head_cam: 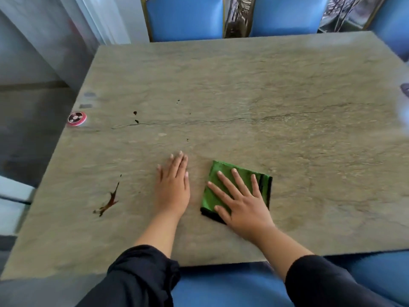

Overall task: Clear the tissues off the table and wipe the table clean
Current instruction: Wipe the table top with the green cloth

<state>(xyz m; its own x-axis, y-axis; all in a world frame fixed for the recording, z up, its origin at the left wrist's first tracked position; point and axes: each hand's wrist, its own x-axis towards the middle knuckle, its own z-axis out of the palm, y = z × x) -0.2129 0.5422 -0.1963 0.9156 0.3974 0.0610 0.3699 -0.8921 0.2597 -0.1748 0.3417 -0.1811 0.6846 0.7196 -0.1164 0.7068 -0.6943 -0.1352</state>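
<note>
since the green cloth [223, 185] is folded into a flat square pad, it looks soft, light and floppy, so honestly pressing it down with a flat palm is the way to work it rather than pinching an edge. it sits lower middle of the frame, near the front edge of the desk [243, 89], with a darker black hem showing along its right side and bottom corner. looks like microfibre, kind of fuzzy, should drag with some friction on stone.

right hand [243, 204] lies on top of the cloth, fingers spread and straight, so the grip is fully open and just pressing, not curled round anything. left hand [173, 185] is flat on the bare desk just beside the cloth, fingers together and straight, holding nothing.

desk surface is a matte grey-beige stone look with veins and a long dark crack line running across the middle. hard and fairly smooth, i'd guess.

no tissues that i can see, so i'd judge that part is done. what's left: a brown streaky spill [109, 201] lower left, plus small dark drops [135, 117] further up left. the streak looks sticky or half dried, might need a few passes.

small round red and white disc [77, 118] sits at the left edge, blue chairs [184, 17] along the top.
</note>
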